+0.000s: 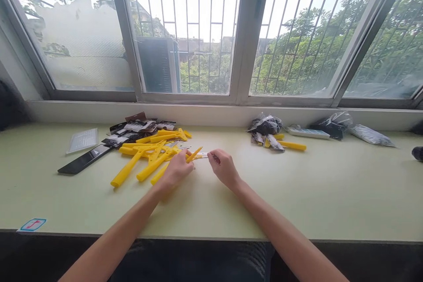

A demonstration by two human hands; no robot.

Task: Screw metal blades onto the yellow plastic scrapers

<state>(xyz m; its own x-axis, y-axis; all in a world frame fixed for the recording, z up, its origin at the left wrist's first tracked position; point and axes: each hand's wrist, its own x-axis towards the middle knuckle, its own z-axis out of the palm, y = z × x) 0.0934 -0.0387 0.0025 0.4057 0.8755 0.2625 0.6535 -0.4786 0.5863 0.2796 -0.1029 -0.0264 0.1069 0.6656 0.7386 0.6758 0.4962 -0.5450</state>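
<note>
My left hand (pixel 180 167) is closed around a yellow plastic tool (pixel 194 154) that looks like a scraper, its slim end pointing up to the right. Thumb and fingertips of my right hand (pixel 223 165) pinch the end of a thin, pale, metal-looking strip (pixel 204 155), which reaches across to the yellow tool. Whether the strip is joined to the tool I cannot tell. Just left of my left hand lies a pile of similar yellow tools (pixel 127 169) with thick round handles and triangular heads. Part of that pile is hidden behind the hand.
Behind the yellow pile are dark printed packets (pixel 132 130), a long black flat piece (pixel 84 161) and a clear flat case (pixel 82 140). Farther right stand a bagged dark bundle (pixel 266 124), another yellow handle (pixel 291 146), a white power strip (pixel 308 132) and a plastic bag (pixel 372 135).
</note>
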